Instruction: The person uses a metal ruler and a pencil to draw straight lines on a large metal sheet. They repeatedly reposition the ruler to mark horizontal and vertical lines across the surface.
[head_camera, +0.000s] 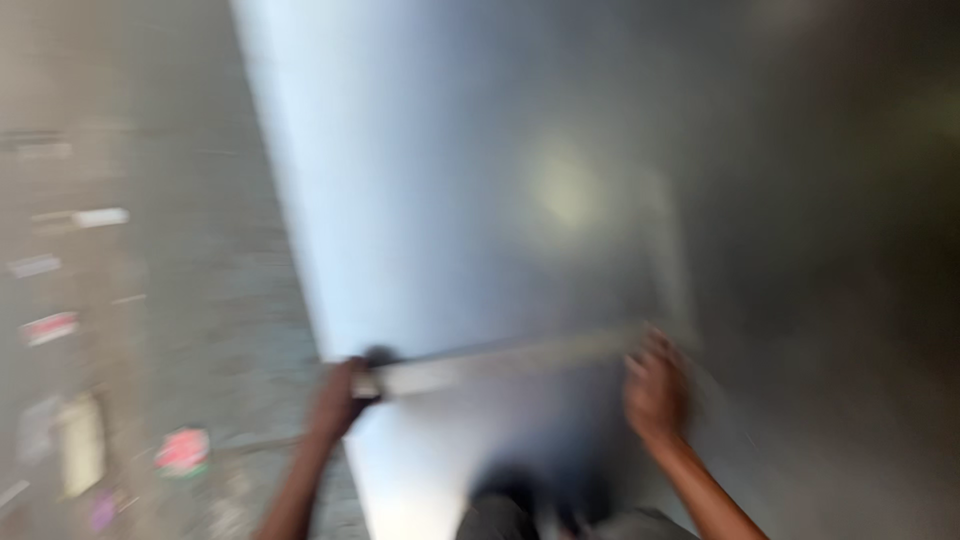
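- Head view: a long straightedge (500, 362) lies across a large grey metal sheet (480, 200).
- The left hand (338, 398) has its fingers closed on the straightedge's left end, at the sheet's edge.
- The right hand (655, 388) presses near the other end; blur hides its fingers, which are perhaps spread.
- Litter (182, 450) dots the floor (200, 300).

View heavily blurred by motion. Grey concrete floor (200, 250) fills the nine o'clock side, rough in texture. Small scraps of litter (182, 450) lie scattered on it toward seven and eight o'clock, some red or pink, some pale; kind cannot be told. Light is strong at eleven o'clock and falls off to dark shadow toward three o'clock.
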